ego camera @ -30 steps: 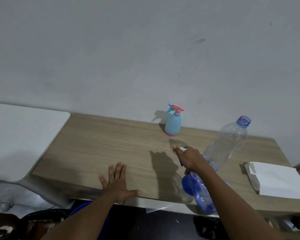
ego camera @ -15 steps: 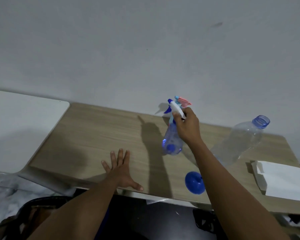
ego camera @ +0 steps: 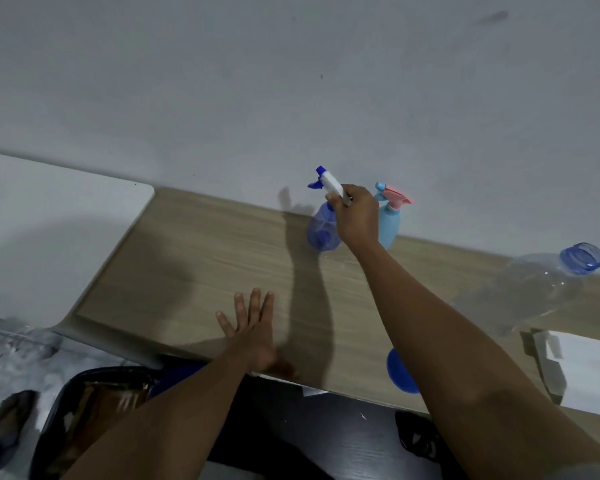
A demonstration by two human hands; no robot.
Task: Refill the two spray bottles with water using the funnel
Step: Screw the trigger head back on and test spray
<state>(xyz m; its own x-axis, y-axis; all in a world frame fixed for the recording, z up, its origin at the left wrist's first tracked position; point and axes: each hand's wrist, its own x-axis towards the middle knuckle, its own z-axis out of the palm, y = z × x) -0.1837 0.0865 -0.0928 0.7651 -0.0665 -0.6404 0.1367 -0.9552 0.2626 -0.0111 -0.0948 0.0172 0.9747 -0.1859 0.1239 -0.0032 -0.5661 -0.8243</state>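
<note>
My right hand [ego camera: 355, 216] grips the white-and-blue trigger head of a clear blue spray bottle [ego camera: 323, 230], whose base is at the back of the wooden table [ego camera: 201, 271] near the wall. Just to its right stands a light blue spray bottle [ego camera: 390, 220] with a pink trigger, partly hidden by my hand. A blue funnel [ego camera: 400, 374] lies near the table's front edge, half covered by my right forearm. A large clear water bottle [ego camera: 534, 289] with an open blue neck leans at the right. My left hand [ego camera: 253, 336] rests flat on the table, fingers spread.
A white paper bag [ego camera: 589, 368] lies at the table's right front corner. A white tabletop [ego camera: 49, 216] adjoins on the left. A dark chair or bin [ego camera: 94, 410] sits below the front edge, and a sandalled foot [ego camera: 13, 417] shows at lower left.
My right hand has carried the clear blue spray bottle from the table's front, by the funnel, back to the wall beside the pink-triggered bottle. My left hand stayed flat on the table.
</note>
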